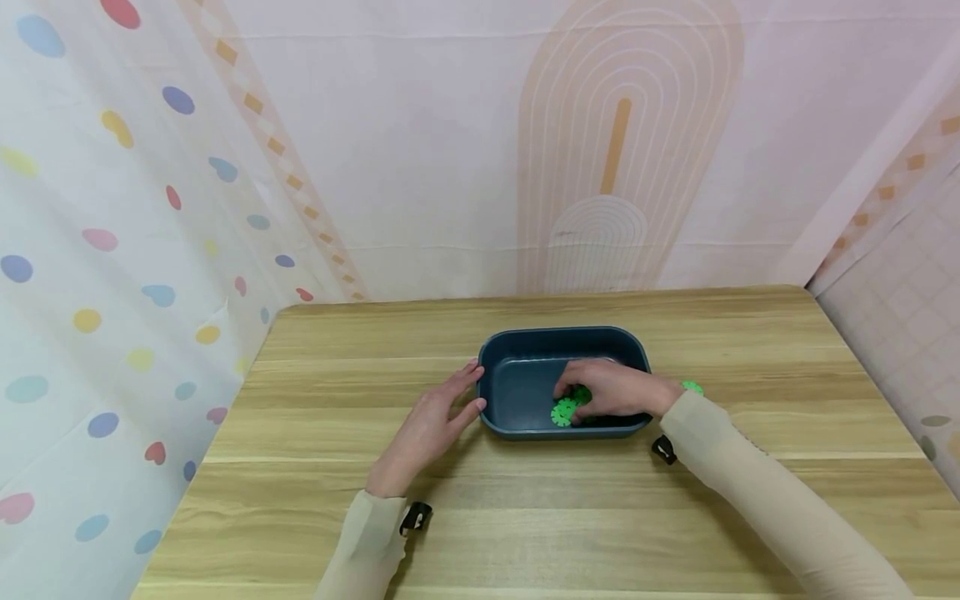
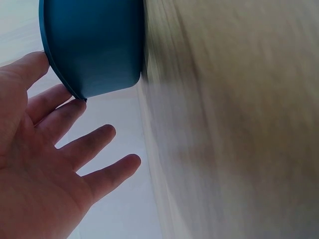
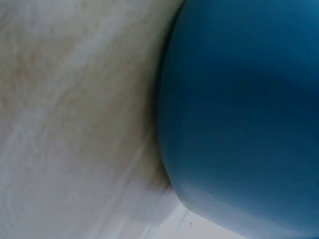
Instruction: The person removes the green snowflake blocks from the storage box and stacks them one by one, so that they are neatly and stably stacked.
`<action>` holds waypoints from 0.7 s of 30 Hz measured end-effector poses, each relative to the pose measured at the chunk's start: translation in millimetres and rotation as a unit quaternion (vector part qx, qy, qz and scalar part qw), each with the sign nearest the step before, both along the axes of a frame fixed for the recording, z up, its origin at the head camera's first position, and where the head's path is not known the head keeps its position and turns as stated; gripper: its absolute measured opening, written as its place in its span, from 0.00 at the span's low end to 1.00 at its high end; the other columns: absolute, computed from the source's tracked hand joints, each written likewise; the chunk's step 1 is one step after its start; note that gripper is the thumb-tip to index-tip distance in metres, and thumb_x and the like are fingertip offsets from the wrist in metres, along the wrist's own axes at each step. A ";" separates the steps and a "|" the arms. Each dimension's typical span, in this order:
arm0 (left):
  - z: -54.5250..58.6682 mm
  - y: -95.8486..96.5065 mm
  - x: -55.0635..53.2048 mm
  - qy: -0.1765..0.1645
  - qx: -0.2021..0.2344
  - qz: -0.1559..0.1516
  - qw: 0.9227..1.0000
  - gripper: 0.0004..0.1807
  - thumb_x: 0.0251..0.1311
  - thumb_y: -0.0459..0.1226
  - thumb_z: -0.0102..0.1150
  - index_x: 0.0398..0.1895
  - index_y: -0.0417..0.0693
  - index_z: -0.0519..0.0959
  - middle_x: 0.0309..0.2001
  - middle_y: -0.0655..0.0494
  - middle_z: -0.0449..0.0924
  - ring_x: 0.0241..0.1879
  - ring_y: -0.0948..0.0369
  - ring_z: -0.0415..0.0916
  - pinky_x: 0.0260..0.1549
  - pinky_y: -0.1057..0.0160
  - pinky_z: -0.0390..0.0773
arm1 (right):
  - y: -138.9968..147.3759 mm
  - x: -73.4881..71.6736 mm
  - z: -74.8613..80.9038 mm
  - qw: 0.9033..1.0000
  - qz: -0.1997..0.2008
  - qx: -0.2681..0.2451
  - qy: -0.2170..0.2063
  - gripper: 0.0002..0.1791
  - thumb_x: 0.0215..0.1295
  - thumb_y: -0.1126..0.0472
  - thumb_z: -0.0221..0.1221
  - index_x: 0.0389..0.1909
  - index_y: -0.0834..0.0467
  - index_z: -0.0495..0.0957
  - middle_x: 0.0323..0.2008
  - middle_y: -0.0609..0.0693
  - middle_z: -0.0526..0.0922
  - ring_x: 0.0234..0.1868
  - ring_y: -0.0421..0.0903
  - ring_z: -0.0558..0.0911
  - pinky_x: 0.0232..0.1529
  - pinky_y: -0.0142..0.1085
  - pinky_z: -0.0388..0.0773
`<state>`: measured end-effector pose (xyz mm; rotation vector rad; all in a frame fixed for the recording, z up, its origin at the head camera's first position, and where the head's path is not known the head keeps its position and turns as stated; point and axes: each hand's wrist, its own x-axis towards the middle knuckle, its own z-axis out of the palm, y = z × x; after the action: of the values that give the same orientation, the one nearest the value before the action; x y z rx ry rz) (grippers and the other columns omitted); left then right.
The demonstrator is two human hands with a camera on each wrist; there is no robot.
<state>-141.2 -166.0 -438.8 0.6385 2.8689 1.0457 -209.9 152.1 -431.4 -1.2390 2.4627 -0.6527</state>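
On the desk (image 1: pixel 525 525), left hand (image 1: pixel 429 422) touches the bin (image 1: pixel 555 434) straight-fingered, right hand (image 1: pixel 611 387) curls round green discs (image 1: pixel 562 412) inside: likely light, stiff, best edge-pinched.

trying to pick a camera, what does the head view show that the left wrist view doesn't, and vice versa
Only the head view: the right hand in the tub at some green pieces, another green piece beyond the tub, and coloured dots on the cloth.
Only the left wrist view: the left hand from its palm side.
Both: the left hand's fingertips at the tub's rim, and the wooden table.
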 end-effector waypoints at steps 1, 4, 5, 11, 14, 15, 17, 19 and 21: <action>0.0 0.0 -0.1 0.001 0.000 -0.001 1.000 0.29 0.78 0.45 0.56 0.77 0.45 0.68 0.78 0.49 0.61 0.76 0.49 0.61 0.71 0.45 0.65 | -0.3 0.3 0.0 1.000 0.002 0.000 0.002 0.19 0.62 0.57 0.74 0.53 0.56 0.85 0.49 0.45 0.83 0.50 0.43 0.80 0.55 0.43 0.80; 0.0 -0.3 -0.2 -0.002 0.000 -0.001 1.000 0.30 0.78 0.45 0.56 0.77 0.46 0.67 0.79 0.50 0.61 0.76 0.50 0.61 0.71 0.45 0.65 | -1.2 1.2 0.6 1.000 0.006 0.004 0.009 0.19 0.62 0.58 0.74 0.53 0.56 0.85 0.49 0.45 0.83 0.50 0.44 0.80 0.56 0.43 0.80; 0.0 -0.3 -0.3 -0.003 -0.001 -0.001 1.000 0.30 0.78 0.45 0.55 0.78 0.46 0.67 0.79 0.50 0.61 0.76 0.49 0.61 0.71 0.45 0.65 | -1.4 1.4 0.4 1.000 0.007 0.006 0.012 0.19 0.62 0.59 0.74 0.53 0.56 0.85 0.49 0.45 0.83 0.50 0.44 0.80 0.56 0.43 0.80; 0.9 -0.2 0.1 -0.003 -0.003 -0.002 1.000 0.30 0.78 0.45 0.55 0.78 0.46 0.67 0.79 0.50 0.60 0.76 0.49 0.61 0.71 0.45 0.65 | -3.4 1.3 -2.1 0.999 0.011 0.016 0.028 0.17 0.63 0.61 0.73 0.52 0.57 0.85 0.49 0.46 0.83 0.50 0.44 0.80 0.56 0.43 0.80; 0.9 -0.2 0.0 -0.002 -0.002 -0.003 1.000 0.30 0.78 0.45 0.56 0.77 0.46 0.67 0.79 0.50 0.61 0.76 0.49 0.61 0.71 0.45 0.65 | -4.2 2.0 -1.7 0.999 0.010 0.022 0.032 0.16 0.64 0.61 0.72 0.52 0.56 0.85 0.49 0.46 0.82 0.50 0.45 0.80 0.57 0.44 0.80; 1.1 -0.2 0.0 -0.001 -0.002 -0.004 1.000 0.29 0.78 0.45 0.56 0.77 0.46 0.67 0.79 0.50 0.61 0.76 0.49 0.61 0.71 0.45 0.65 | -4.5 2.2 -1.5 0.999 0.010 0.023 0.034 0.15 0.64 0.60 0.72 0.52 0.56 0.85 0.49 0.46 0.82 0.50 0.45 0.79 0.57 0.44 0.80; 1.5 -0.1 0.6 -0.001 -0.001 -0.005 1.000 0.29 0.78 0.45 0.55 0.77 0.45 0.67 0.79 0.50 0.60 0.76 0.49 0.61 0.71 0.45 0.65 | -5.2 2.4 -1.6 0.999 0.009 0.026 0.036 0.15 0.65 0.60 0.71 0.52 0.56 0.85 0.49 0.46 0.81 0.50 0.44 0.79 0.57 0.44 0.79; 2.0 -0.1 1.1 -0.001 -0.002 -0.006 1.000 0.29 0.78 0.45 0.55 0.77 0.45 0.67 0.79 0.50 0.60 0.76 0.49 0.61 0.71 0.45 0.65 | -5.6 2.9 -1.4 0.999 0.009 0.025 0.038 0.15 0.65 0.59 0.71 0.52 0.55 0.85 0.50 0.46 0.81 0.50 0.44 0.79 0.57 0.43 0.79; 2.3 0.2 1.2 -0.001 -0.002 -0.006 1.000 0.30 0.78 0.45 0.55 0.77 0.45 0.67 0.79 0.50 0.60 0.76 0.49 0.60 0.71 0.45 0.65 | -6.0 3.3 -1.5 0.999 0.008 0.022 0.037 0.15 0.66 0.59 0.71 0.52 0.54 0.85 0.50 0.45 0.81 0.50 0.43 0.79 0.57 0.42 0.79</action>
<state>-140.0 -165.9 -436.6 0.6537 2.8615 1.0372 -206.5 146.1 -432.9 -1.2875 2.5091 -0.5555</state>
